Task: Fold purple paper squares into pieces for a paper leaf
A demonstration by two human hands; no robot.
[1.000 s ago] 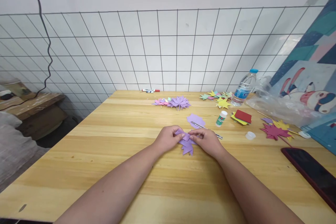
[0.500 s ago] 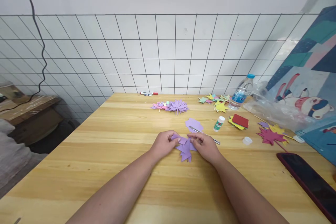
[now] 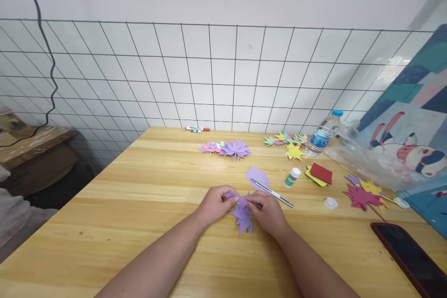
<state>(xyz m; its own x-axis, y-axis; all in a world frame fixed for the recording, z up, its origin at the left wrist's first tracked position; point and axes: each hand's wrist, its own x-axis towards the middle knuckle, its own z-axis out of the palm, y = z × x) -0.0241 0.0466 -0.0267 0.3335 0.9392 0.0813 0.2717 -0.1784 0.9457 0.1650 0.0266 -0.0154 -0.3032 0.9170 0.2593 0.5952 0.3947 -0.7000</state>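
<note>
1. My left hand (image 3: 213,205) is pinching the far left part of the purple paper leaf (image 3: 242,219) between thumb and fingers, probably to keep the thin paper from shifting.
2. My right hand (image 3: 268,213) is grasping the same leaf at its right side, fingertips nearly meeting the left thumb. Bent fingers are hiding part of the contact.
3. The leaf is lying between my hands, just above or on the wooden table (image 3: 139,205); I cannot tell which. Its jagged points are spreading toward the near side, outside both grips, likely so that they are not getting crushed.
4. Beyond my fingers, a slim silver craft knife (image 3: 274,193) is lying aslant, its far left end overlapping a lilac paper cutout (image 3: 257,175). It is resting near my right hand, seemingly for easy reach.
5. A glue stick (image 3: 292,178) is standing upright farther right, beside red and yellow paper squares (image 3: 321,173), perhaps so that supplies are staying together.
6. Purple paper flowers (image 3: 236,149) are sitting at the far side, well apart from my hands, presumably out of the working space.
</note>
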